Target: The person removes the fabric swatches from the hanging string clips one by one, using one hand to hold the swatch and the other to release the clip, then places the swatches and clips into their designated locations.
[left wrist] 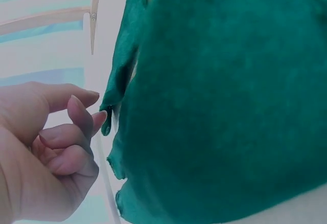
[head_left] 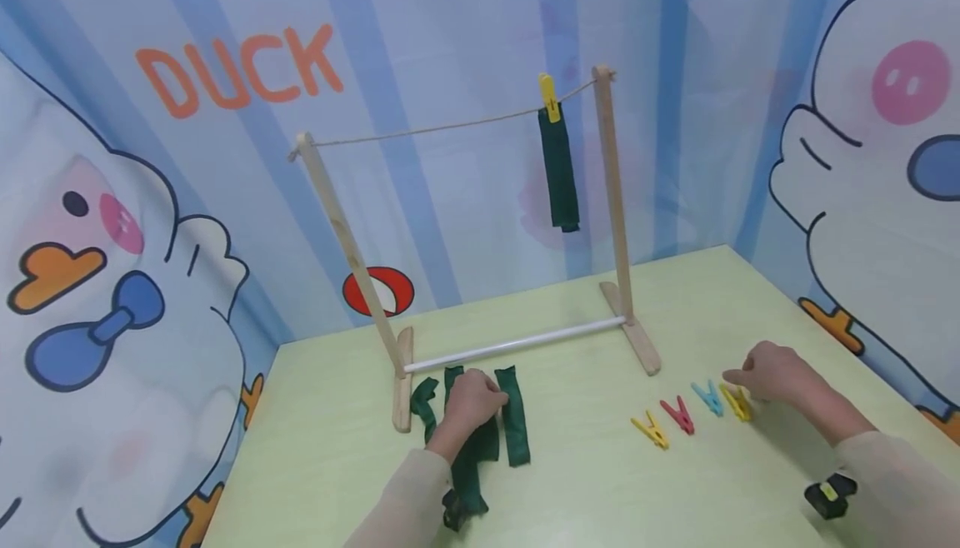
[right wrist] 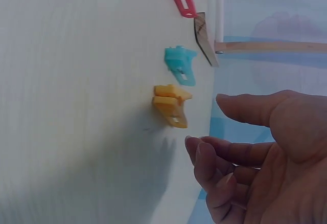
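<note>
My left hand (head_left: 471,402) is over several dark green cloth strips that lie on the table. In the left wrist view, its thumb and fingers are apart with nothing between them, right beside the end of one strip (left wrist: 120,55). My right hand (head_left: 776,377) hovers above the rightmost yellow clothespin (head_left: 738,402). Seen from the right wrist, a gap parts the thumb from the loosely bent fingers, and the clothespin (right wrist: 171,104) sits just beyond them. Beside it, in a row, lie a blue clothespin (head_left: 708,398), a red one (head_left: 678,416) and another yellow one (head_left: 651,430).
A wooden rack with two posts (head_left: 617,198) and a white bottom rod (head_left: 517,344) stands at the back of the table (head_left: 585,481). From its string (head_left: 427,130) hangs a green strip (head_left: 558,173), clipped by a yellow clothespin (head_left: 550,98). Behind is a printed curtain (head_left: 465,215).
</note>
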